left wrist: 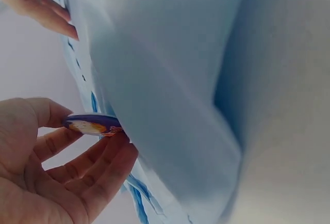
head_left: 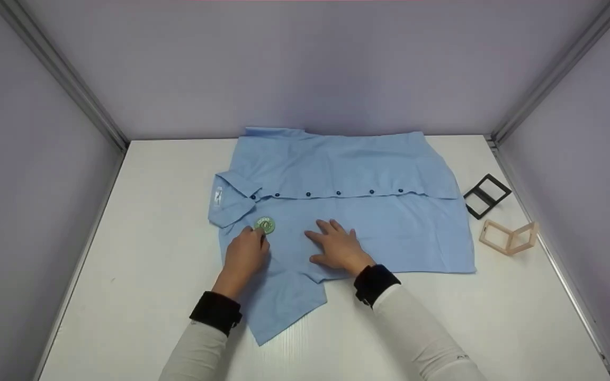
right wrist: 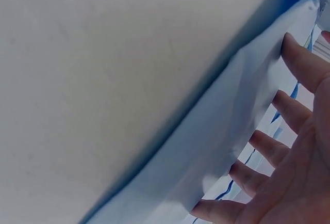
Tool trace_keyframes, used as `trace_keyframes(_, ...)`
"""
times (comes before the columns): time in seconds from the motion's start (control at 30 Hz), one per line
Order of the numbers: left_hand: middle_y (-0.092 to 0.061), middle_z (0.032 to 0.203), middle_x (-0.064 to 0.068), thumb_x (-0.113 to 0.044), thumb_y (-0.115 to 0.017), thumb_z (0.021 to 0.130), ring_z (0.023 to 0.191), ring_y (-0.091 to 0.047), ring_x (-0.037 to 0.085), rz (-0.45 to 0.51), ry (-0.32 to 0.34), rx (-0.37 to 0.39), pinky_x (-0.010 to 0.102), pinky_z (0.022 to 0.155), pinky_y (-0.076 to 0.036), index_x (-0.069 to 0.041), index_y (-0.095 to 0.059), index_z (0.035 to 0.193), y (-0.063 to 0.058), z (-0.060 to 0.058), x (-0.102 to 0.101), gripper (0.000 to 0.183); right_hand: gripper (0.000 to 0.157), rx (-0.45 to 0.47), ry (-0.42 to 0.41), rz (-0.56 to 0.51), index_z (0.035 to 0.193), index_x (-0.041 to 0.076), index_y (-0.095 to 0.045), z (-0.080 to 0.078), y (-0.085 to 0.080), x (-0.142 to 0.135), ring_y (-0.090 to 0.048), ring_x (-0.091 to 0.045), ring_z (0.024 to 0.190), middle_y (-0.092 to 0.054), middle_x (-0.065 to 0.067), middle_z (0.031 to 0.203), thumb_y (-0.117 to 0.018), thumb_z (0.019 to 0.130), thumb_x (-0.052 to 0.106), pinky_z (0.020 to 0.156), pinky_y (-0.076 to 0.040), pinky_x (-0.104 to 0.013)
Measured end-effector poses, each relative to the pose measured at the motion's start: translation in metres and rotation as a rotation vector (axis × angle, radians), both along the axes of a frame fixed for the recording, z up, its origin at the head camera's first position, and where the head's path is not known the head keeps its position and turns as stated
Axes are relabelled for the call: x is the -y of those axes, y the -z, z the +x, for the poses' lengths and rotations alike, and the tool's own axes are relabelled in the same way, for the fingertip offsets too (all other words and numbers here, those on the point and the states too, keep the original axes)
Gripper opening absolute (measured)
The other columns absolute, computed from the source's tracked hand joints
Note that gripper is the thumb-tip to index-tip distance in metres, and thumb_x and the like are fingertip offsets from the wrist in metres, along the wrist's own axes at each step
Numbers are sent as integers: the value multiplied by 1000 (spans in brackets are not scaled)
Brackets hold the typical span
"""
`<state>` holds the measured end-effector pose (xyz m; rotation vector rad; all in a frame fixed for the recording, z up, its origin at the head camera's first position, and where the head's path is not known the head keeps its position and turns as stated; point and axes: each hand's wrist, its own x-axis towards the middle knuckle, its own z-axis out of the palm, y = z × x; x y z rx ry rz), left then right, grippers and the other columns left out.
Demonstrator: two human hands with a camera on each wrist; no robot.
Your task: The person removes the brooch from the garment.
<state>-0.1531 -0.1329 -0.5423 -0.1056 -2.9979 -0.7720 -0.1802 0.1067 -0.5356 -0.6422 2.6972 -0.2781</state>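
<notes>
A light blue short-sleeved shirt (head_left: 405, 227) lies spread on the white table, its collar to the left and a row of dark buttons along its middle. My left hand (head_left: 245, 254) pinches a round badge (head_left: 265, 225) by its edge, tilted over the chest just below the collar. From above the badge looks green; in the left wrist view the badge (left wrist: 93, 124) shows a purple side with white and orange markings. Farther right, my right hand (head_left: 339, 247) rests on the shirt with fingers spread, and its fingertips (right wrist: 290, 43) press the cloth near the lower edge.
At the table's right side lie a black hinged double frame (head_left: 487, 196) and, nearer me, a light wooden hinged frame (head_left: 510, 238) standing partly folded. Pale panels (head_left: 305, 69) wall the table at the back and both sides. One sleeve (head_left: 284, 312) points toward me.
</notes>
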Motion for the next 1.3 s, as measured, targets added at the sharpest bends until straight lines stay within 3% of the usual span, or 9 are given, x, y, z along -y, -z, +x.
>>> trace_keyframes(0.1,-56,74,12,-6,-61,89,67,-60,34,35,-34,-30,49,61,-49,-1,-67,85,-1,0,2,9,64,3,-3,0,148,29,-46,0,-2,1,-21,-37,145,-28,-7,158,-69,90,45,102,-23,-73)
trace_keyframes(0.23,-63,80,14,-2,-61,86,75,-63,33,99,-65,-16,48,66,-51,1,-69,89,-6,-1,5,9,64,4,-3,4,148,29,-46,0,-2,1,-21,-37,145,-28,-7,158,-68,90,45,102,-23,-73)
trace_keyframes(0.47,-67,83,15,-7,-61,89,75,-65,29,209,-151,129,44,67,-53,8,-67,105,-14,0,14,23,64,13,2,-9,148,28,-47,-1,-3,1,-21,-38,145,-28,-8,158,-69,90,44,102,-22,-73)
trace_keyframes(0.6,-68,85,15,-10,-61,90,76,-65,28,259,-190,205,41,67,-53,7,-69,99,-14,0,21,21,63,16,5,-17,148,28,-47,-1,-3,2,-21,-37,145,-28,-8,158,-69,90,43,103,-22,-73)
trace_keyframes(0.8,-65,79,11,-5,-60,86,72,-61,25,328,-207,236,40,65,-51,7,-69,92,-13,2,29,16,64,23,12,-22,148,30,-45,-1,-3,1,-19,-36,145,-27,-6,159,-69,90,45,103,-20,-73)
trace_keyframes(0.97,-66,83,13,-6,-62,84,73,-62,25,377,-240,288,37,65,-52,6,-69,94,-9,0,32,18,64,19,10,-16,148,30,-45,-1,-4,1,-20,-36,145,-28,-6,159,-68,91,46,103,-21,-73)
trace_keyframes(1.3,-62,68,6,-1,-63,80,57,-58,17,394,-250,288,28,51,-45,3,-70,83,-15,1,31,8,64,0,3,-10,148,30,-45,-1,-3,1,-21,-36,145,-28,-7,158,-67,91,46,102,-22,-73)
